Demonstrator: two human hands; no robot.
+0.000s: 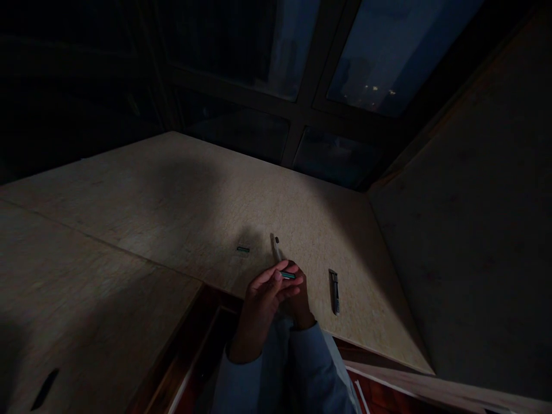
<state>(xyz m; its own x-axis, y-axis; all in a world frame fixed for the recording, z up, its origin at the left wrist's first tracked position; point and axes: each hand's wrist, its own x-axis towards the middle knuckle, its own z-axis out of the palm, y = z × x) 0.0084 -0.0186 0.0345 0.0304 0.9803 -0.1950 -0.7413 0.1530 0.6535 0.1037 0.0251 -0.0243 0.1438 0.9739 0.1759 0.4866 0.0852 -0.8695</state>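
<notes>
The small teal piece (287, 275) is pinched in the closed fingers of the left hand (261, 302), just above the worktop (172, 190). The right hand (302, 307) curls behind it, and its grip cannot be told. Judged step: close two-handed handling, where any further move calls for a steady pinch in poor light.

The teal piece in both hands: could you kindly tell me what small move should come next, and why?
Probably ease it forward over the board. Both the left hand and right hand pinch the teal piece at the board's near edge, above a dark gap; a slip there could lose it. A green piece and knife lie on the board.
</notes>
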